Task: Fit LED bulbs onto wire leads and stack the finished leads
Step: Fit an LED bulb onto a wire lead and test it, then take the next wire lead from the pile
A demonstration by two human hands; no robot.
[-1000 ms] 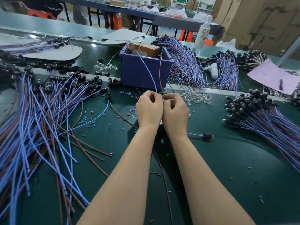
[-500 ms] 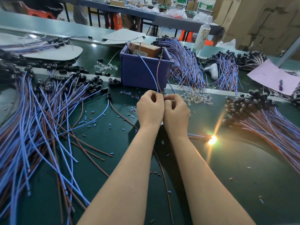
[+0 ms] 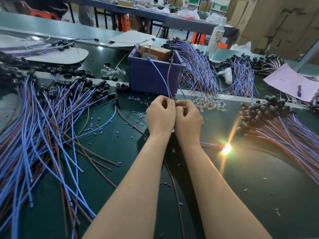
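**Bulb alight at the end of the lead**

The bulb [image 3: 226, 148] on the lead [image 3: 208, 144], dark a second ago, now glows bright on the table [image 3: 259, 195] just right of the right forearm. Both hands have hardly shifted.

The left hand [image 3: 160, 114] and right hand [image 3: 188, 118] are knuckle to knuckle in front of the purple bin [image 3: 151, 80], fingers curled tight. The bin wires [image 3: 162, 80], one blue and one brown, drop from the bin's rim to the left hand's pinching fingertips. The right hand's fingers curl around the lead's near end, which is hidden in the grip. From under that wrist the lead runs out to the lit bulb.

A pile of finished leads [image 3: 284, 130] with black caps lies to the right, well apart from the hands. Loose clear bulbs [image 3: 209, 103] sit just beyond the right hand. A larger spread of blue and brown leads [image 3: 43, 126] covers the table's left side.
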